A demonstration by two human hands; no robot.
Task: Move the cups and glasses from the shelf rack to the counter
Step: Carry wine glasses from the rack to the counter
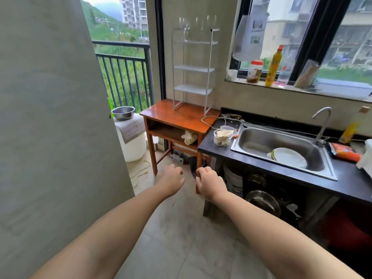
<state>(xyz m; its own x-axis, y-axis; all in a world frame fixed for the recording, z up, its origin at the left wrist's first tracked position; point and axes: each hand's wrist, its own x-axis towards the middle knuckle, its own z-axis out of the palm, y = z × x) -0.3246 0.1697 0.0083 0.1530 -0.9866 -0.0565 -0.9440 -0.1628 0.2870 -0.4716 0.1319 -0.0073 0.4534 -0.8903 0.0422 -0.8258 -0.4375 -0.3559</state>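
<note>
From my remote seat the scene reads bright and evenly daylit, the light pouring in through the balcony opening (120, 57) left of the white shelf rack (193, 69) and through the window (302, 37) to its right, so shadows stay soft and the dark space beneath the counter (251, 158) is the dimmest patch. I see a sheen on the wooden table (181, 115) under the rack and a gleam in the steel sink (261, 141). The glasses (184, 25) on the rack's top look faint and smeared, and the wide lens bends the wall and window frame at the edges.
</note>
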